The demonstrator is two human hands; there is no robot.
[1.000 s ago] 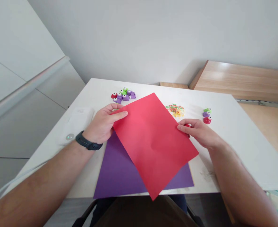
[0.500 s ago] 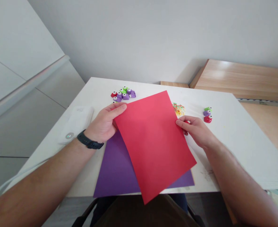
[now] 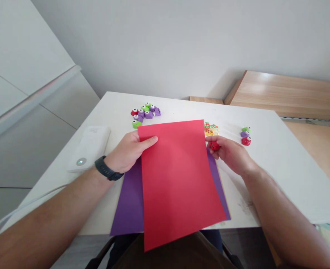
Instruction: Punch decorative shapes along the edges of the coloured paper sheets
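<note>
A plain red sheet of paper (image 3: 178,179) is held up above a purple sheet (image 3: 129,201) that lies on the white table. My left hand (image 3: 131,149), with a dark band on the wrist, grips its upper left corner, thumb on top and fingers behind. At the upper right edge, my right hand (image 3: 228,151) has its fingers curled round a small, shiny red rounded piece (image 3: 215,145). Its fingertips are by the paper's edge; whether they pinch the sheet is hard to see. The red sheet covers most of the purple one.
Several small purple, green and red googly-eyed pieces (image 3: 146,111) cluster at the back left. Another 3 such pieces (image 3: 246,136) stand in a row at the right. Colourful small bits (image 3: 211,129) lie behind my right hand. A white box-shaped device (image 3: 90,147) sits at the left, near a cable.
The red sheet has turned straighter and come down slightly towards me. My right fingers have loosened at its edge, so the red piece in them shows more. A green eyed piece is uncovered.
</note>
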